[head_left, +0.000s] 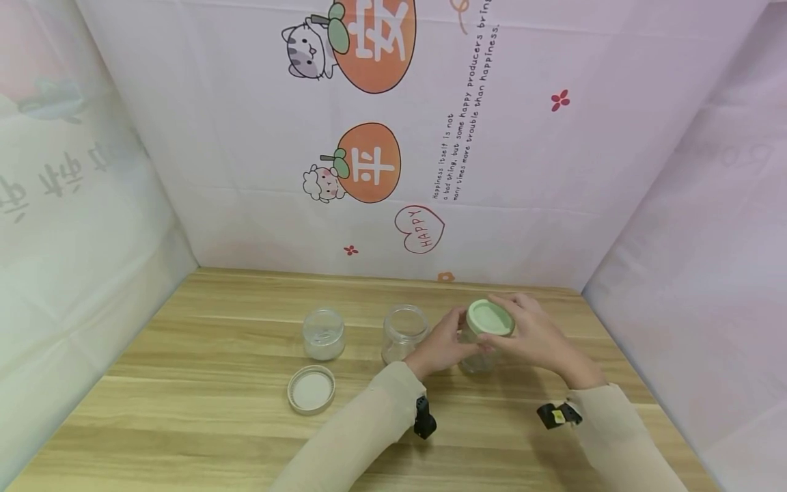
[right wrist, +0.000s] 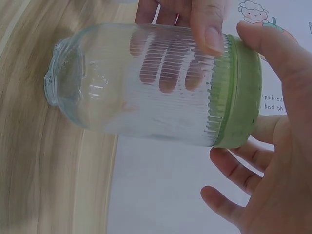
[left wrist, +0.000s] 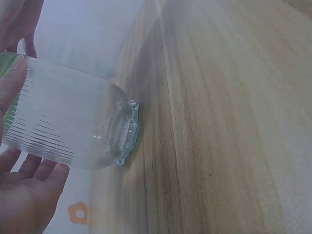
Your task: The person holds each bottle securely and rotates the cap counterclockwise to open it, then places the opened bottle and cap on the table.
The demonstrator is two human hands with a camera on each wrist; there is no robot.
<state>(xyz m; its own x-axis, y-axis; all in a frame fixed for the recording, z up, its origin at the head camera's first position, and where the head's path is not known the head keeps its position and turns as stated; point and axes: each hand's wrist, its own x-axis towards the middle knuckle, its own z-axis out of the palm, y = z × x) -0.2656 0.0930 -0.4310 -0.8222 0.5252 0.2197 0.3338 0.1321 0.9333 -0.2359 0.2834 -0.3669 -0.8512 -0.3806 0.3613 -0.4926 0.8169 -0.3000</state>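
Note:
Toward the right of the table, a ribbed clear glass jar (right wrist: 112, 83) with a light green lid (head_left: 490, 318) is upright between both hands. My left hand (head_left: 444, 345) grips the jar's side, its thumb and fingers on opposite sides in the left wrist view. My right hand (head_left: 541, 338) holds the green lid by its rim, thumb and forefinger bent round it in the right wrist view. The lid sits over the jar's mouth; how tightly cannot be told. The jar's thick base is at the tabletop. Just left of the left hand stands a lidless glass jar (head_left: 406, 322).
Farther left is a short clear jar (head_left: 324, 335). In front of it a round pale lid (head_left: 311, 390) lies with its inside up. The wooden table (head_left: 215, 383) is bounded by white printed cloth (head_left: 504, 239) at the back and both sides.

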